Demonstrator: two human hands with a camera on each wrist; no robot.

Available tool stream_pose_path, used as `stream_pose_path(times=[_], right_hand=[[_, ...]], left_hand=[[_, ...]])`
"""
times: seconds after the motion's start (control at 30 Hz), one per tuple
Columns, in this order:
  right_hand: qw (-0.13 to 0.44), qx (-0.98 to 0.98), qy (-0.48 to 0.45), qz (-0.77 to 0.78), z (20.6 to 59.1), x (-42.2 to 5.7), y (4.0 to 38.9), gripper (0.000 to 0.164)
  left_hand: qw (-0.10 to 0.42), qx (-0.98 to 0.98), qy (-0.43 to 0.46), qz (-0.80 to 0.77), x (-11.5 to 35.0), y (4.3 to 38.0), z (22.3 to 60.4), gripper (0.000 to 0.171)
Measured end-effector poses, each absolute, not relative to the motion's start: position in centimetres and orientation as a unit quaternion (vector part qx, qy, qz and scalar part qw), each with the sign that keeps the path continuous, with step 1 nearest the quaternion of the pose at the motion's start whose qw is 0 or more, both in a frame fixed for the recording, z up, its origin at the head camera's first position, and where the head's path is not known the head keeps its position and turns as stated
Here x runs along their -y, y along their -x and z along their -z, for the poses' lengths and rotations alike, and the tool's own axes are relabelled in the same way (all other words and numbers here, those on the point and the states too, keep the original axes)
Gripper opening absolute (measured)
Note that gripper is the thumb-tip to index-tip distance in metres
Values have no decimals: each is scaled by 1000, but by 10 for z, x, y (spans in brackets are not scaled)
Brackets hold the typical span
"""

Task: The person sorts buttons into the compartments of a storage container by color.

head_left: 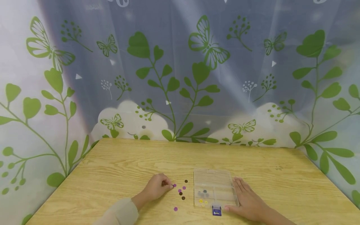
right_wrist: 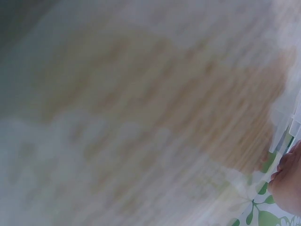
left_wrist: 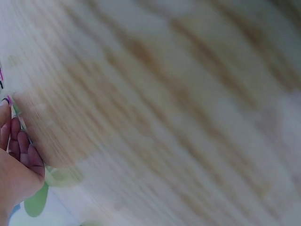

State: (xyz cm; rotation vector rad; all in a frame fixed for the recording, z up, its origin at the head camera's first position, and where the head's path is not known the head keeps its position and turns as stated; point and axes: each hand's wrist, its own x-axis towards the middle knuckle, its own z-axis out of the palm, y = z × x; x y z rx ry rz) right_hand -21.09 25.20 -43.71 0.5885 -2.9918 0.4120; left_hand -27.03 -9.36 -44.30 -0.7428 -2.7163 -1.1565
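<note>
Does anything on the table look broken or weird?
Nothing looks clearly broken. One small, round purple disc lies nearer the camera, apart from the other loose purple and dark brown discs beside the clear plastic box, so it looks a bit stray.

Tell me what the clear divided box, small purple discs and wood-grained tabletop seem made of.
Clear divided box: probably smooth rigid plastic, since it is see-through.
Small purple discs: perhaps plastic, from even colour; finish too small to judge.
Yellow-brown tabletop: smooth-looking wood or laminate, by its grain.
</note>
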Motion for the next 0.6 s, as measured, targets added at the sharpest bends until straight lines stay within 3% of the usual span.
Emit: stream_pose_path(times=[0.6], right_hand=[[25,972,-188,-140,436,-252,211,103]], left_hand=[[44,886,259,381,96,269,443,9]])
